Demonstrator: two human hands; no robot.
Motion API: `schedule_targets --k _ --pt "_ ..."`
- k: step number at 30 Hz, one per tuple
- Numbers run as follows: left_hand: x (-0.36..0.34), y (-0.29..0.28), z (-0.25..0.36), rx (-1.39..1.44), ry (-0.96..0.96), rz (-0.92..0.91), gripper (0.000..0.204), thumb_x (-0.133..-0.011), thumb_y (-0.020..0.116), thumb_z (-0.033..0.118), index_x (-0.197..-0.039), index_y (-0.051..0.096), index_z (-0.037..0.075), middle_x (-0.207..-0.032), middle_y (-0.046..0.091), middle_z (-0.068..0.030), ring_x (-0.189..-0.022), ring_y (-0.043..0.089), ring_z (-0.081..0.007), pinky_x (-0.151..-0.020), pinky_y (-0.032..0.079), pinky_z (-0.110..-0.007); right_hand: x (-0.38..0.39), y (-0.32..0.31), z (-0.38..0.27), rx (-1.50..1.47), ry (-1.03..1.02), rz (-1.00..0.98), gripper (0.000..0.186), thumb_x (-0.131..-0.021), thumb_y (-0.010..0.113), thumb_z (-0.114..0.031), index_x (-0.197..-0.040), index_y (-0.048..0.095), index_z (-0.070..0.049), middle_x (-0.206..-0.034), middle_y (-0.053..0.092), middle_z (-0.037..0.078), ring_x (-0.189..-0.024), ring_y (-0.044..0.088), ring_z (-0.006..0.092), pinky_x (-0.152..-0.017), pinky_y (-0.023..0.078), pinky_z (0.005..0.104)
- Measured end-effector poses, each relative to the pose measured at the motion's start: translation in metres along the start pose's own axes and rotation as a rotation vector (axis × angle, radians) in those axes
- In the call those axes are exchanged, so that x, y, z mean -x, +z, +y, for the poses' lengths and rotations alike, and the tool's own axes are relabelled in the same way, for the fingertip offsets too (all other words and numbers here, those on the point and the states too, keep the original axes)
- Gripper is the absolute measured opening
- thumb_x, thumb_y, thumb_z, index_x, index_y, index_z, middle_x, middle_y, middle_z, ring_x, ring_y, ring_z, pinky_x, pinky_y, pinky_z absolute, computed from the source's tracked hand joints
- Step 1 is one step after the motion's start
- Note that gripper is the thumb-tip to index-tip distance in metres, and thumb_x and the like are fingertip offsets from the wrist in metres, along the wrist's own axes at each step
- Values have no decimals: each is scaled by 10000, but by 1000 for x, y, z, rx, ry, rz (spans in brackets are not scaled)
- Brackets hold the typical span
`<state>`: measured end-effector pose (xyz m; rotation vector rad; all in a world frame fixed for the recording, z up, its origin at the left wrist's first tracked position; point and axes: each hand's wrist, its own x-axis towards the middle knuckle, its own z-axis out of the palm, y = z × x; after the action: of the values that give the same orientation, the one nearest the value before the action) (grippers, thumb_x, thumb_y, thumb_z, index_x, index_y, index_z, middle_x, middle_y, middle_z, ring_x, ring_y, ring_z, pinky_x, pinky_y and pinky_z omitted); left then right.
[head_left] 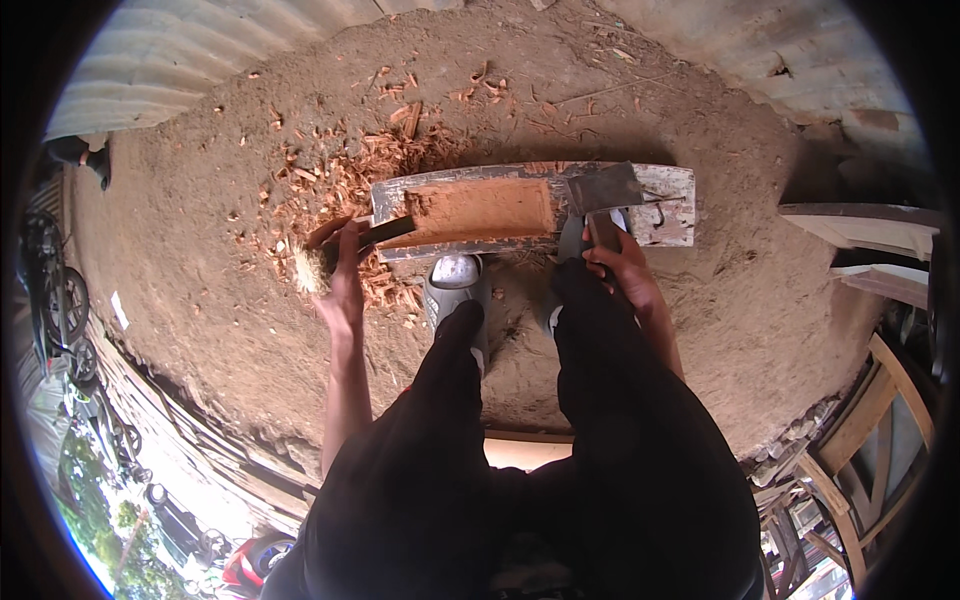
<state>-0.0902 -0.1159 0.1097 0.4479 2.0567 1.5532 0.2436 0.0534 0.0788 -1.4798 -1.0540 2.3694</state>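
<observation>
A long wooden block with worn grey paint lies across the ground in front of my feet. A shallow recess cut into it shows fresh orange wood. My left hand is closed round a chisel, whose frayed, pale handle end sticks out to the left. The dark flat blade points right, over the block's left end. Closed on a wooden handle, my right hand holds a hatchet. Its broad dark metal head is over the right part of the block, partly hiding it.
Reddish wood chips are heaped beyond and left of the block on the dirt floor. Corrugated sheets border the far side. Wooden frames stand at right. A motorcycle and stacked planks are at left.
</observation>
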Motion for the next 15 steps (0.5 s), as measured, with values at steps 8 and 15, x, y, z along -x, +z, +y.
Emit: schedule_targets --k 8,15 --pt "9 24 -47 110 -112 -164 208 -979 662 137 -1156 661 29 -970 744 -166 -836 739 -228 -752 649 -361 -4 1 5 45 12 20 283 -861 663 -70 -1119 548 -54 -773 509 4 -599 498 84 -425 362 241" --pt "-10 -23 -7 -404 144 -91 204 -983 645 151 -1133 681 17 -938 750 -143 -843 734 -188 -728 629 -337 -4 -1 3 19 1 -28 268 -862 659 -75 -1104 544 -57 -781 517 6 -605 502 83 -425 368 237"
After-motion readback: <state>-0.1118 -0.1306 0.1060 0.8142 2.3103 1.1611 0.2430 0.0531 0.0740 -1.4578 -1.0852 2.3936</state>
